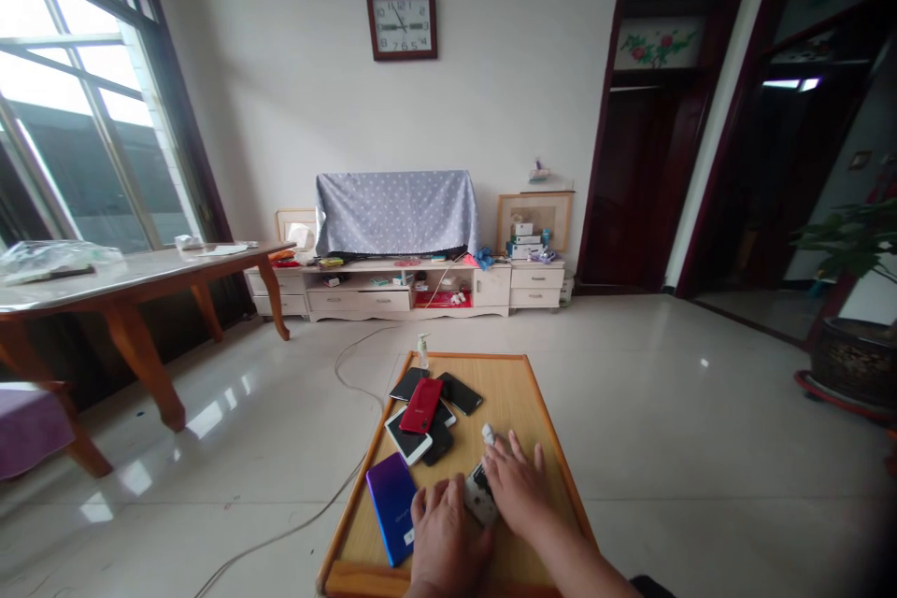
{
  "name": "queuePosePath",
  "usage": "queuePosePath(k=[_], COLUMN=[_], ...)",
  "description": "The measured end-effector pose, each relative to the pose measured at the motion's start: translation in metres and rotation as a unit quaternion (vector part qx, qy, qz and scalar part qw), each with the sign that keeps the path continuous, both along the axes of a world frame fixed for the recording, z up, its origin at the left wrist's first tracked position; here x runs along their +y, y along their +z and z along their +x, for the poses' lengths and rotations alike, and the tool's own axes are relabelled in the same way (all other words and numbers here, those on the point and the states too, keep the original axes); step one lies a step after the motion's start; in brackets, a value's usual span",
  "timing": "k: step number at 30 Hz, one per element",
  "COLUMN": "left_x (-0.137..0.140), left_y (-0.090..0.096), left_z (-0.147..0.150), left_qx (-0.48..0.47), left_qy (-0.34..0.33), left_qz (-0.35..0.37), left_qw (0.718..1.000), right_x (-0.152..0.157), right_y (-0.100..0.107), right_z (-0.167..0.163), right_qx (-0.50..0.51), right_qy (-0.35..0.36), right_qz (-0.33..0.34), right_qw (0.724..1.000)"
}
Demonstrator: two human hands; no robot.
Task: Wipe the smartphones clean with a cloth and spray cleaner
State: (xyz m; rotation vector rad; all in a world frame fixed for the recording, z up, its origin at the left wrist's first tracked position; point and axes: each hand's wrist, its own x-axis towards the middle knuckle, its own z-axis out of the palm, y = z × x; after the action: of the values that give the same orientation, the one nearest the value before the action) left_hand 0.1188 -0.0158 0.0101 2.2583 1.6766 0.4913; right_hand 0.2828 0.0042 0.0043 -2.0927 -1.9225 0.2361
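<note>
A small flat device (480, 506), pale with a black section, lies on the little wooden table (515, 383) between my hands. It looks like a phone, but its exact kind is partly hidden. My left hand (448, 533) has its fingers curled against the device's left side, gripping it. My right hand (519, 489) rests over the device's right side, with its fingers stretched out and spread. A white crumpled wad (489, 434) sits just beyond my right fingertips. Beside my left hand lies a blue-purple phone (392, 505), face down.
A red phone (421, 405) tops a pile with a white phone (403, 442) and several dark ones. A pump bottle (422, 352) stands at the table's far end. A cable (336, 495) runs along the floor at left. A low cabinet (378, 301) lines the wall.
</note>
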Motion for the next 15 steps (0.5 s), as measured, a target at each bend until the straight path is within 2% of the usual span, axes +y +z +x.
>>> queuePosePath(k=[4,9,12,15], left_x=[0.000,0.004,0.004,0.001], left_y=[0.004,-0.006,-0.009,-0.007], left_z=[-0.003,-0.005,-0.004,-0.005], left_qx=[-0.007,-0.009,-0.007,0.004], left_qy=[-0.006,-0.012,-0.009,-0.016], left_qz=[-0.019,-0.006,0.009,0.005], left_qw=[1.000,1.000,1.000,1.000], right_x=[0.007,-0.030,-0.056,-0.068], right_y=[-0.011,-0.035,-0.033,-0.023], right_z=[0.027,0.018,-0.006,-0.019], right_qx=[-0.026,-0.023,0.015,0.046], right_qy=[-0.035,-0.042,0.023,0.094], right_qz=[0.008,0.033,0.019,0.002], right_qw=[0.999,0.998,0.999,0.994])
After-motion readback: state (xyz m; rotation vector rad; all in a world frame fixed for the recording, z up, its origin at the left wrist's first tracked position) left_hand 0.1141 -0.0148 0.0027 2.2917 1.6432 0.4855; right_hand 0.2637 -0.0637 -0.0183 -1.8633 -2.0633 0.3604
